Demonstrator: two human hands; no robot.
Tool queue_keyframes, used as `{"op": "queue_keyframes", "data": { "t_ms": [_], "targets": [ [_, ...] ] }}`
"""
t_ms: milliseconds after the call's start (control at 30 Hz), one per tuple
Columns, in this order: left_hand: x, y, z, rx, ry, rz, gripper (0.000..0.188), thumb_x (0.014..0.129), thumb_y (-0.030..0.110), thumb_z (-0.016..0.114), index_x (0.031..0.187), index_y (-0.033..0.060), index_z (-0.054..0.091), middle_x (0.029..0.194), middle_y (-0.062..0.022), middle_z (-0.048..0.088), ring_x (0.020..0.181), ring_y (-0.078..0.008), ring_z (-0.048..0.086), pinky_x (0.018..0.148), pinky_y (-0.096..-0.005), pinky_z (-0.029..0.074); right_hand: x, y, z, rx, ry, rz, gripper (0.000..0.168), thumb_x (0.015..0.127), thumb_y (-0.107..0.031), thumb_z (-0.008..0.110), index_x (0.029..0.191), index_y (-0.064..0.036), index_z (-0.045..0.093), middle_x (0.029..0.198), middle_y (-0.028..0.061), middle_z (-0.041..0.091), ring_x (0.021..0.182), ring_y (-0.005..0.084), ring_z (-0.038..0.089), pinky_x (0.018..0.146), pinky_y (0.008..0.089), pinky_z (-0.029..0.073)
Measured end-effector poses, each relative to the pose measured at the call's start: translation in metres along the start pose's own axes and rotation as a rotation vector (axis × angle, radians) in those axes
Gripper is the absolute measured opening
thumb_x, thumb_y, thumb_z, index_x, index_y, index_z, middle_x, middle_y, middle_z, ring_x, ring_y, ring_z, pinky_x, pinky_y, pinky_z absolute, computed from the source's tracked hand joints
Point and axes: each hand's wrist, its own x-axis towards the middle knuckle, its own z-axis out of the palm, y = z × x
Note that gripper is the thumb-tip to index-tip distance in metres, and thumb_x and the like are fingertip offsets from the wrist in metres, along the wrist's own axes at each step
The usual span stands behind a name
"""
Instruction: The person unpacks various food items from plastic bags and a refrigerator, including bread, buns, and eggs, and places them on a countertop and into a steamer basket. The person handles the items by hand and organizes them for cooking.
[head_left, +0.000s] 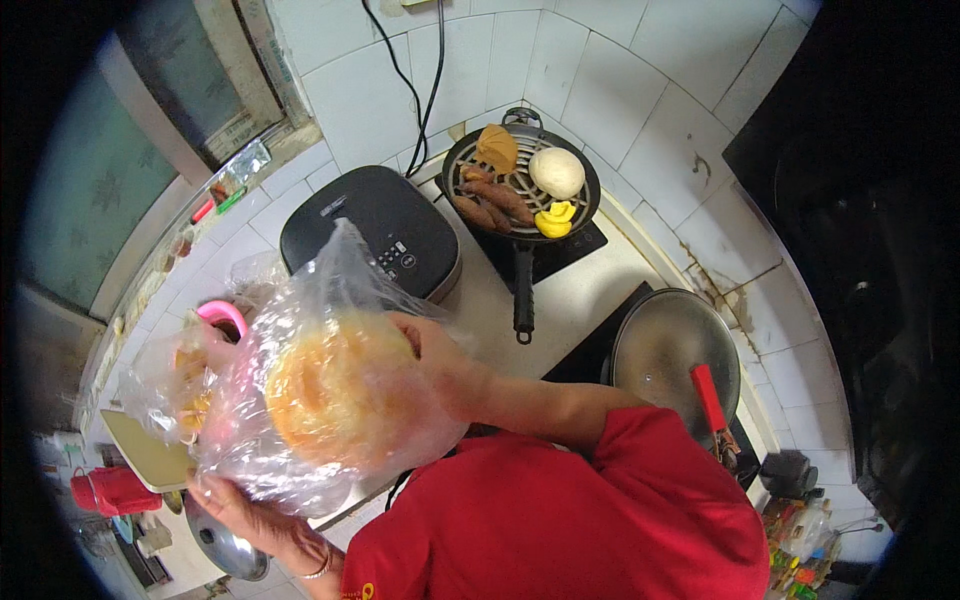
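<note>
A large clear plastic bag (247, 450) with round, pale orange-yellow food (330, 390) in it fills the space before me. My left hand (244, 510) is at the bag's lower left edge, its fingers against the plastic; how firmly they grip is unclear. My right hand (435, 360) reaches into the bag from the right and lies against the food's right side, seen partly through the film. Behind the bag is a black rice cooker (375, 225). A black pan (523, 238) with a rack holds sweet potatoes (499, 199), a white bun (556, 172), a brown piece of food (496, 148) and yellow pieces (556, 219).
A lidded pan (660, 345) with a red-handled utensil (708, 397) stands at the right. The frying pan's handle points towards me. At the left are a smaller bag (161, 390), a pink handle (225, 311), a cutting board (150, 454), a red object (120, 491) and a metal lid (225, 544).
</note>
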Motion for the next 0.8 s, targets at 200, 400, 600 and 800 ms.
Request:
{"op": "queue_keyframes", "data": {
  "t_ms": [200, 400, 600, 800],
  "targets": [
    [0.020, 0.035, 0.000, 0.125, 0.191, 0.022, 0.038, 0.091, 0.025, 0.051, 0.120, 0.0006, 0.053, 0.113, -0.0109, 0.057, 0.098, -0.0234, 0.057, 0.087, -0.0371, 0.048, -0.013, -0.069, -0.058, 0.230, -0.187, -0.260, 0.051, 0.079, -0.017, 0.064, 0.124, -0.001, 0.048, 0.114, 0.0085, 0.059, 0.104, 0.0182, 0.059, 0.090, 0.0322, 0.048],
    [0.025, 0.010, -0.057, 0.038, 0.100, -0.215, 0.038, 0.091, 0.025, 0.051, 0.119, -0.0003, 0.054, 0.113, -0.0112, 0.058, 0.098, -0.0237, 0.059, 0.086, -0.0376, 0.049, 0.024, -0.125, -0.186, 0.322, 0.444, -0.450, 0.051, 0.090, -0.035, 0.048, 0.131, -0.004, 0.044, 0.129, 0.0154, 0.052, 0.116, 0.0314, 0.053, 0.099, 0.0484, 0.042],
    [0.034, -0.008, -0.086, -0.019, -0.005, -0.398, 0.038, 0.091, 0.025, 0.050, 0.118, -0.0012, 0.055, 0.113, -0.0115, 0.060, 0.097, -0.0240, 0.060, 0.085, -0.0381, 0.050, 0.033, -0.111, -0.317, 0.263, 0.638, -0.367, 0.053, 0.093, -0.036, 0.045, 0.136, -0.006, 0.038, 0.135, 0.0164, 0.047, 0.123, 0.0333, 0.047, 0.099, 0.0534, 0.041],
    [0.048, -0.012, -0.076, -0.072, 0.065, -0.444, 0.037, 0.092, 0.025, 0.048, 0.116, -0.0006, 0.058, 0.113, -0.0124, 0.062, 0.099, -0.0243, 0.062, 0.084, -0.0380, 0.051, 0.058, -0.111, -0.355, 0.347, 0.652, -0.281, 0.052, 0.094, -0.037, 0.042, 0.136, -0.008, 0.039, 0.136, 0.0161, 0.046, 0.123, 0.0345, 0.048, 0.098, 0.0545, 0.041]
  ]
}}
